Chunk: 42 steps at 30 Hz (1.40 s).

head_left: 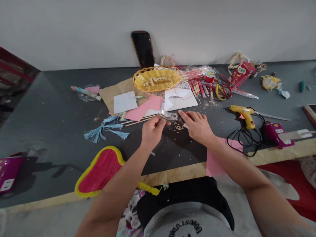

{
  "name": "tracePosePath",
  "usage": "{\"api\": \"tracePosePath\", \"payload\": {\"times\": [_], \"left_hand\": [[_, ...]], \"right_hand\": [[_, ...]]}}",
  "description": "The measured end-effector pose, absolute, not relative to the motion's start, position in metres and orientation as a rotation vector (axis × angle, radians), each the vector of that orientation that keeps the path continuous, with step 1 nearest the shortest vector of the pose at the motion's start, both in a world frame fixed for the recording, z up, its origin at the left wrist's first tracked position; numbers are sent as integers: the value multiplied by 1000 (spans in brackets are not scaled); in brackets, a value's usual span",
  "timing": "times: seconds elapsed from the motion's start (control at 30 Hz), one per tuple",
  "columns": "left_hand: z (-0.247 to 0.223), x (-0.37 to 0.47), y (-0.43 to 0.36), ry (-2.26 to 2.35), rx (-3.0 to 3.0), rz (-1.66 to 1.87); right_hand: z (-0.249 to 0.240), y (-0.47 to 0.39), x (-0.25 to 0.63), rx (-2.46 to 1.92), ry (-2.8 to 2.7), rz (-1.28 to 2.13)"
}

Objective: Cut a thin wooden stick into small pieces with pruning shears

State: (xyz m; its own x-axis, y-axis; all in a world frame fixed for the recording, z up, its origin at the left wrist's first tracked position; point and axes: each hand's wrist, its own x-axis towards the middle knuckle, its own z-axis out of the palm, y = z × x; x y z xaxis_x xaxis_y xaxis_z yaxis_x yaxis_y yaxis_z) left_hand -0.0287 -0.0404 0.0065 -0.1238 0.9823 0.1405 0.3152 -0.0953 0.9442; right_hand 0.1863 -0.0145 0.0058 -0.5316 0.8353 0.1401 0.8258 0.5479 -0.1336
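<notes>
Metal pliers-like cutters sit between my two hands over the dark table. My right hand is wrapped round their handles. At the jaw end, my left hand is pinched; whatever it holds there is too small to make out. Below the cutters lies a scatter of small pale pieces. Behind them, a yellow woven basket contains a few similar pale bits. Thin sticks lie just left of my left hand, near pink paper.
A red and yellow fan-shaped item and blue tassels lie at left. A yellow glue gun with a looped black cord is at right. Scissors lie behind; a phone leans on the wall.
</notes>
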Motion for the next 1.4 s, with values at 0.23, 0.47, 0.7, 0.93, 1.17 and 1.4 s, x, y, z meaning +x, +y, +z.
{"api": "tracePosePath", "payload": {"times": [0.23, 0.47, 0.7, 0.93, 1.17, 1.4], "left_hand": [[6, -29, -42, 1404, 1407, 1277], [9, -30, -39, 1153, 1129, 1232], [21, -28, -38, 1109, 1047, 1182], [11, -28, -40, 1142, 1089, 1223], [9, -27, -42, 1300, 1258, 1263], [11, -32, -42, 1250, 1256, 1208]], "right_hand": [[6, -12, 191, -1326, -2585, 216], [-3, -7, 199, -1185, -2520, 348], [-2, -8, 196, -1285, -2541, 294], [5, -11, 193, -1383, -2556, 241], [-1, -6, 195, -1355, -2578, 203], [4, -6, 199, -1266, -2635, 263]]}}
